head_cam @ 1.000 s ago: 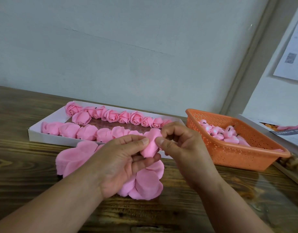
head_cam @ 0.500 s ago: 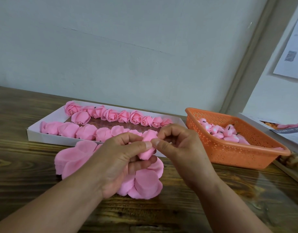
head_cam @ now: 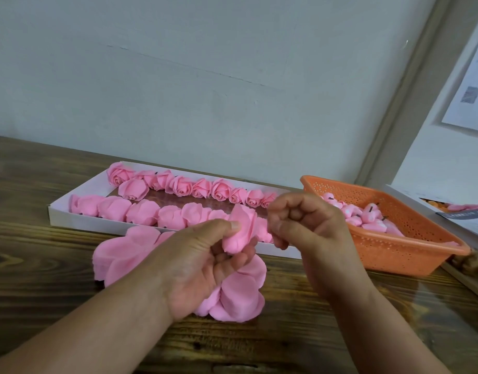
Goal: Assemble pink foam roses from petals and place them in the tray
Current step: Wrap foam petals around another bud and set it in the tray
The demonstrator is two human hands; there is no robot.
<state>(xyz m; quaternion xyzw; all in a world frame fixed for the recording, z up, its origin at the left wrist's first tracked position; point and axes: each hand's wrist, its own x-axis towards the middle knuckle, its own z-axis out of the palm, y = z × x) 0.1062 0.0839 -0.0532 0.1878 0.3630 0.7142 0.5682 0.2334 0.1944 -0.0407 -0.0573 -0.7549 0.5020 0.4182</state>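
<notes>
Pink foam rose (head_cam: 242, 230), part-wrapped, pinched in my left hand (head_cam: 205, 263) just in front of the white tray (head_cam: 78, 214); my right hand (head_cam: 310, 233) curls beside it, its grip on the rose unclear.

We see two bare forearms entering from the lower edge, with no sleeves, gloves, rings, watch or bracelets on either. Our left hand (head_cam: 205, 261) has short, plainly trimmed nails, the thumbnail pale and unpainted. Our right hand (head_cam: 308, 228) shows creased knuckles and equally short nails. Both wrists are uncovered, and the arms broaden toward the bottom of the view.
</notes>
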